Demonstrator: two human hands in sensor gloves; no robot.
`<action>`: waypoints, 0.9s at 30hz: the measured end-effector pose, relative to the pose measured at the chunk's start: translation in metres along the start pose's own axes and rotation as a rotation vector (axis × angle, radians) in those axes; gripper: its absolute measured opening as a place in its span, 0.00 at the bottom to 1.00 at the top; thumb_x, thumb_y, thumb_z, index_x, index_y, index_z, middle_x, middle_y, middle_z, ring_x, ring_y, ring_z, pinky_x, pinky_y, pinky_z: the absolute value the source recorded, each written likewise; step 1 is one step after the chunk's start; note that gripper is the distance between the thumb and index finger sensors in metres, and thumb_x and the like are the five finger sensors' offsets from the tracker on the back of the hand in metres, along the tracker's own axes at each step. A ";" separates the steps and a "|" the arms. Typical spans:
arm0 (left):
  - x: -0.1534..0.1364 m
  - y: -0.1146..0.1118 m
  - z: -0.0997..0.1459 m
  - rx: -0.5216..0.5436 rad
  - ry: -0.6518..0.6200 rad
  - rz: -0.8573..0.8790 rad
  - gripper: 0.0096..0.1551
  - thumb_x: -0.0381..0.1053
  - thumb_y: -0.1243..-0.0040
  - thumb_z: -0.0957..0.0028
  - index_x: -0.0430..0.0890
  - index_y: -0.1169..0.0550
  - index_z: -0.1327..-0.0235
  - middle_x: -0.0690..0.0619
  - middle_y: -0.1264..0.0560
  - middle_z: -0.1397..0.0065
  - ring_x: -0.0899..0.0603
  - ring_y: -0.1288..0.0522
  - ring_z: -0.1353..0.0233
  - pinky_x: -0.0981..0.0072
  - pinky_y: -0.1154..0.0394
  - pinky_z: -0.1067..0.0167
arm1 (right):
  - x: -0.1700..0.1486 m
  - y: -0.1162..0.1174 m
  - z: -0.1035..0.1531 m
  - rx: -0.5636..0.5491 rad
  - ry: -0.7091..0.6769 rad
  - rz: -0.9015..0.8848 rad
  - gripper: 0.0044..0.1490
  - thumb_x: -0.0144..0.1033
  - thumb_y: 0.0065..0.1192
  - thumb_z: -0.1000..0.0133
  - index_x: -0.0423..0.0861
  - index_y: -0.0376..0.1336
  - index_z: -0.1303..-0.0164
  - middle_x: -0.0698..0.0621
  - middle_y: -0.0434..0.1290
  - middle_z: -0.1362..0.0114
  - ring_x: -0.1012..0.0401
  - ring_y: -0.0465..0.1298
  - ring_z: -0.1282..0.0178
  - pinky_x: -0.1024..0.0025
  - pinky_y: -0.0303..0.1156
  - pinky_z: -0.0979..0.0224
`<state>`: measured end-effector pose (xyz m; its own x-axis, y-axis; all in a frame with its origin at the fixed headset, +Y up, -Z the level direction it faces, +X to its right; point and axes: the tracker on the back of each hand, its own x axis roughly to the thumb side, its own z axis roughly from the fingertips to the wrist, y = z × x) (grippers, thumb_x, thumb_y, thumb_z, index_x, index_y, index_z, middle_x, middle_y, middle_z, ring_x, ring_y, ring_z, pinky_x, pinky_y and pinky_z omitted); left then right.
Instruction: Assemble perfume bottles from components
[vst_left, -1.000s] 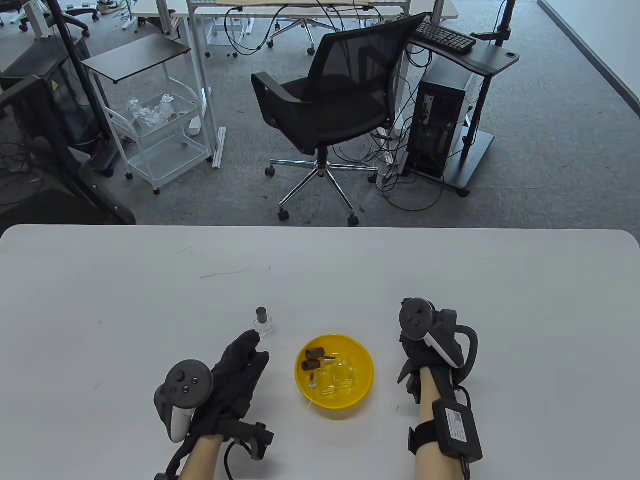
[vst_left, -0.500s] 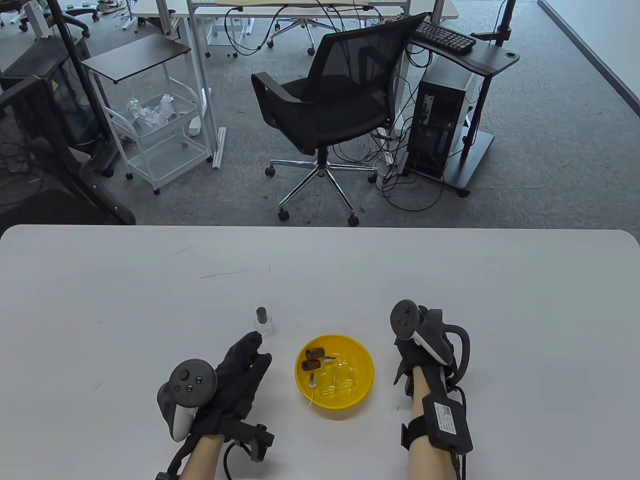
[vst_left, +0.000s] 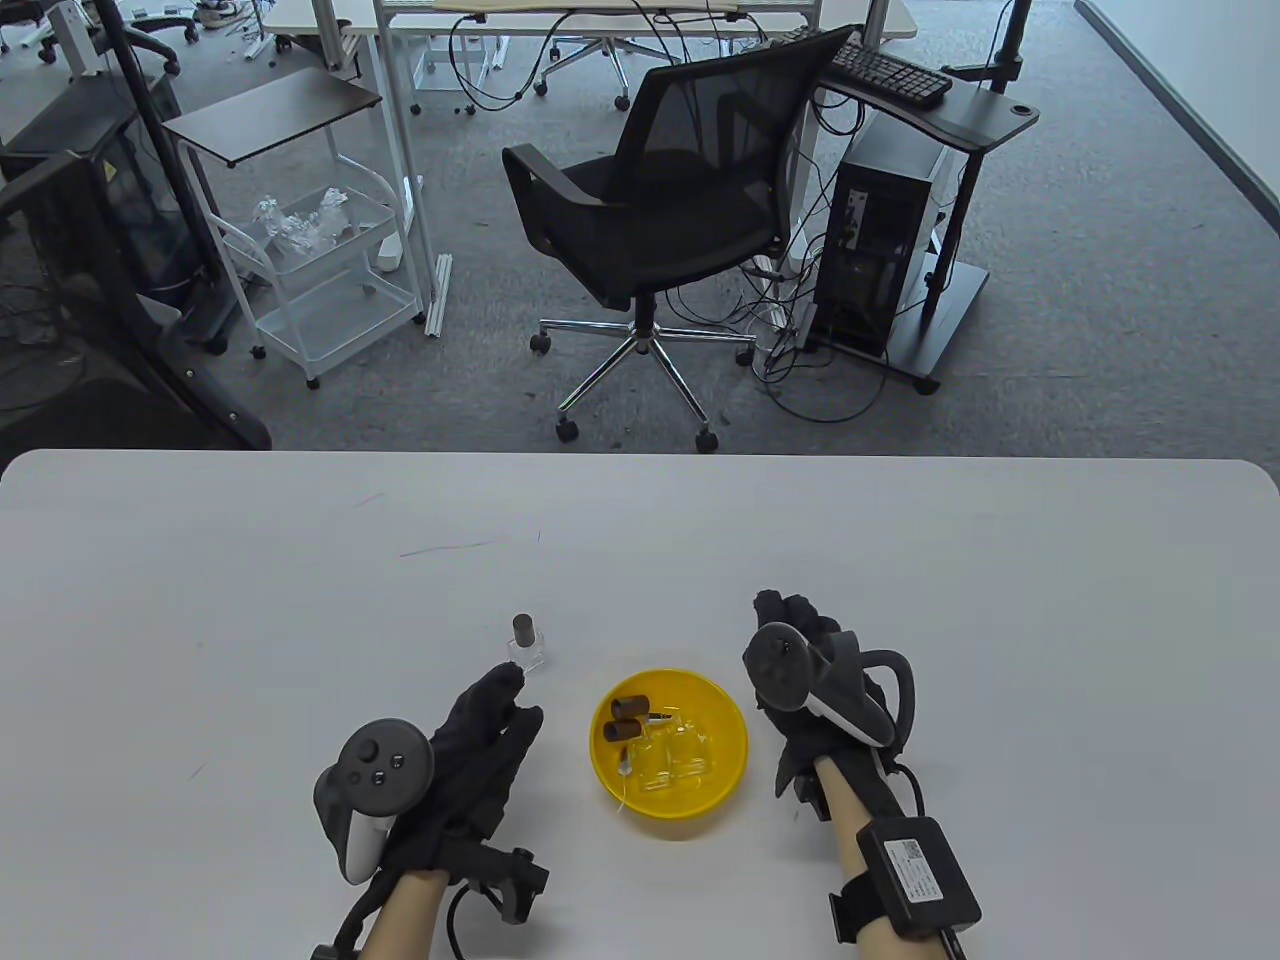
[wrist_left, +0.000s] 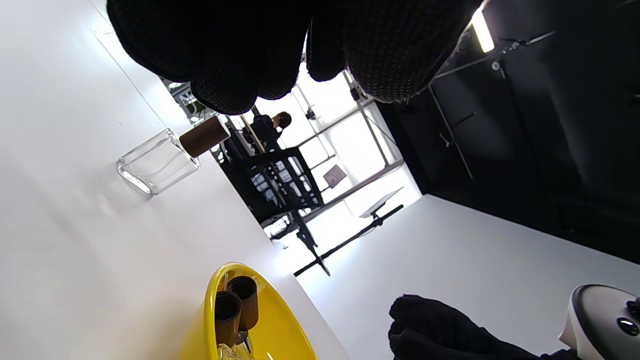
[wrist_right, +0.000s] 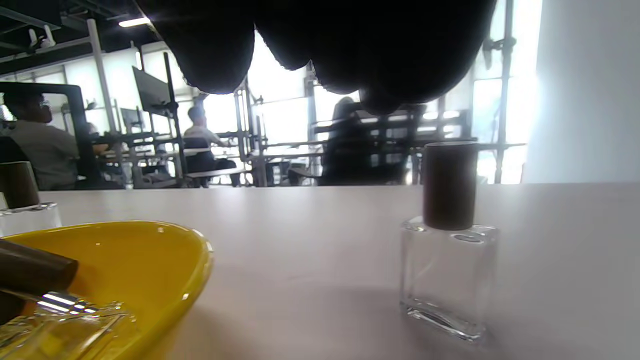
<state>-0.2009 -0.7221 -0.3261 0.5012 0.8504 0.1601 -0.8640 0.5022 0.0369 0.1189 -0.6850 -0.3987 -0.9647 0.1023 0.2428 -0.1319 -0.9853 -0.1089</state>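
Two finished bottles out on the table (vst_left: 1000, 600), both upright: clear square glass body, brown cylinder cap on top.

- Left bottle (vst_left: 527, 648): stands just up-left of the bowl (vst_left: 732, 745).
- Right bottle (wrist_right: 448, 260): only the right wrist view shows it, on the table beside the bowl's rim. In the table view it's hidden, apparently under the right hand.

Bowl is yellow, round and shallow, and sits between the two hands. Inside:
- two loose brown caps (vst_left: 628, 708) lying on their sides at the left
- a heap of clear glass bodies (vst_left: 678, 760) in the middle, can't count them
- thin spray parts with white tubes mixed in, too small to sort out

Left hand (vst_left: 470, 760): palm down, fingers stretched out and relaxed, holding nothing. Its fingertips are just short of the left bottle's base. In the left wrist view they hang right by the cap; can't tell if they touch it.

Right hand (vst_left: 820, 725): just right of the bowl, tracker on top. Fingers (wrist_right: 220, 50) hang loosely above the right bottle with a clear gap over its cap. It grips nothing.
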 end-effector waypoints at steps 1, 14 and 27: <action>0.000 0.000 0.000 0.000 -0.001 0.000 0.34 0.55 0.42 0.40 0.49 0.34 0.21 0.40 0.34 0.21 0.34 0.29 0.26 0.41 0.32 0.30 | 0.008 0.000 0.002 0.002 -0.038 0.004 0.38 0.39 0.60 0.35 0.39 0.52 0.18 0.37 0.64 0.19 0.39 0.71 0.31 0.54 0.74 0.39; 0.001 0.000 0.001 -0.006 -0.012 -0.001 0.33 0.55 0.42 0.40 0.49 0.34 0.22 0.40 0.34 0.21 0.34 0.28 0.27 0.41 0.32 0.31 | 0.069 0.034 0.015 0.286 -0.245 0.082 0.40 0.35 0.66 0.38 0.39 0.53 0.18 0.38 0.64 0.19 0.40 0.72 0.30 0.56 0.76 0.38; 0.002 -0.001 0.001 -0.012 -0.016 0.008 0.33 0.55 0.42 0.40 0.48 0.33 0.22 0.40 0.33 0.21 0.34 0.28 0.27 0.41 0.31 0.31 | 0.088 0.069 0.013 0.518 -0.215 0.240 0.49 0.38 0.68 0.38 0.36 0.46 0.15 0.32 0.53 0.14 0.34 0.63 0.25 0.51 0.69 0.32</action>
<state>-0.1997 -0.7211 -0.3251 0.4933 0.8519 0.1759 -0.8673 0.4973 0.0238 0.0282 -0.7454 -0.3729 -0.8788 -0.1077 0.4648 0.2640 -0.9213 0.2856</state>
